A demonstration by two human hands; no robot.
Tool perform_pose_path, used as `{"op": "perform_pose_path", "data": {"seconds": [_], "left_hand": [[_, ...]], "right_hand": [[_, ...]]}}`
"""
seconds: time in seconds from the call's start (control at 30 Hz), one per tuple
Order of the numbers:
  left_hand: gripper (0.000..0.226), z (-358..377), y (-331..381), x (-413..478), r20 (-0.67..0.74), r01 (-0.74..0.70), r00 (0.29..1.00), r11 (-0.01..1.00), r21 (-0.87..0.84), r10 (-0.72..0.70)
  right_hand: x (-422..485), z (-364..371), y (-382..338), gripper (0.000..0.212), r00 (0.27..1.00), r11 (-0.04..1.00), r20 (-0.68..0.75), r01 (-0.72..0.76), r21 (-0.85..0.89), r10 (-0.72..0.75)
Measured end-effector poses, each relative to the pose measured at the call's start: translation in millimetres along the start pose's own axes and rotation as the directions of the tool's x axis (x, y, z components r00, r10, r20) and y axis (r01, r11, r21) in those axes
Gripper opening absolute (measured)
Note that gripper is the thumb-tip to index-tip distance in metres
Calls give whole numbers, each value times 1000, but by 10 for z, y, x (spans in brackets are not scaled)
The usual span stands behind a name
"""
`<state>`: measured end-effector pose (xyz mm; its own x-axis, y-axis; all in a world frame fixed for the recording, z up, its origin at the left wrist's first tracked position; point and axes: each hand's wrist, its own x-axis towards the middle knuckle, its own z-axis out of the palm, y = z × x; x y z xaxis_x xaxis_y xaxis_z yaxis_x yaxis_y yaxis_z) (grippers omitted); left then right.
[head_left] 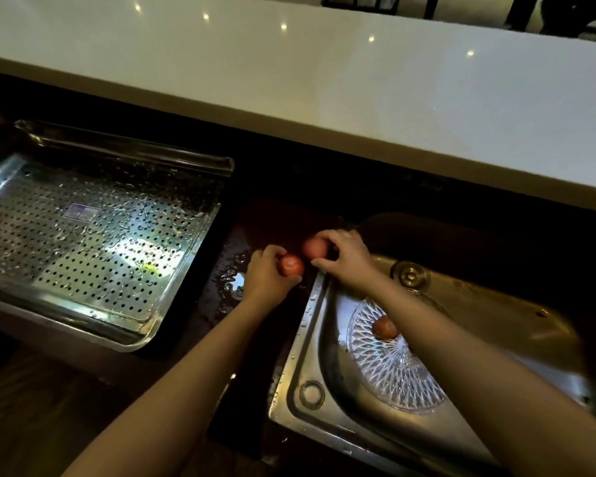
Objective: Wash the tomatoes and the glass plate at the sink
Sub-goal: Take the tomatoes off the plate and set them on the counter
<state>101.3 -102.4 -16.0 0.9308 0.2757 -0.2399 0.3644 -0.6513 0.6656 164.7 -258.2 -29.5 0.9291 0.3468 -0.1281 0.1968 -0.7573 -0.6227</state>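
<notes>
My left hand (267, 273) grips a red tomato (291, 265) over the dark wet counter just left of the sink rim. My right hand (344, 258) curls round a second tomato (314, 247) right beside it, at the sink's far left corner. A third tomato (385, 328) lies on the cut-glass plate (393, 370), which rests in the steel sink (310, 325) under my right forearm. The forearm hides part of the plate.
A perforated steel tray (93, 235), wet with drops, sits to the left on the counter. A puddle (236, 280) lies on the dark counter strip between tray and sink. A raised white countertop (324, 80) runs across the back. The sink's tap hole fitting (410, 275) is behind my right wrist.
</notes>
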Motion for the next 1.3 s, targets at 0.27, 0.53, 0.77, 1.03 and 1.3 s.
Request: {"op": "perform_pose_path", "data": {"seconds": [0.27, 0.53, 0.77, 1.03, 1.3], "left_hand": [[58, -14, -35, 48, 37, -10, 999, 1000, -23, 11], [60, -61, -42, 66, 74, -13, 997, 1000, -4, 14], [67, -111, -49, 68, 119, -38, 992, 996, 78, 28], [59, -254, 172, -42, -34, -158, 985, 966, 205, 168], [55, 236, 757, -122, 392, -398, 873, 888, 231, 289]], "right_hand": [[68, 59, -25, 56, 1000, 1000, 28, 8, -28, -7], [93, 56, -38, 56, 998, 999, 56, 10, -46, -7], [56, -3, -55, 62, 997, 1000, 79, -9, -20, 11], [-153, -317, 119, 64, 995, 1000, 103, -8, -9, 9], [-575, -786, 649, 71, 943, 977, 272, -158, -144, 193]]}}
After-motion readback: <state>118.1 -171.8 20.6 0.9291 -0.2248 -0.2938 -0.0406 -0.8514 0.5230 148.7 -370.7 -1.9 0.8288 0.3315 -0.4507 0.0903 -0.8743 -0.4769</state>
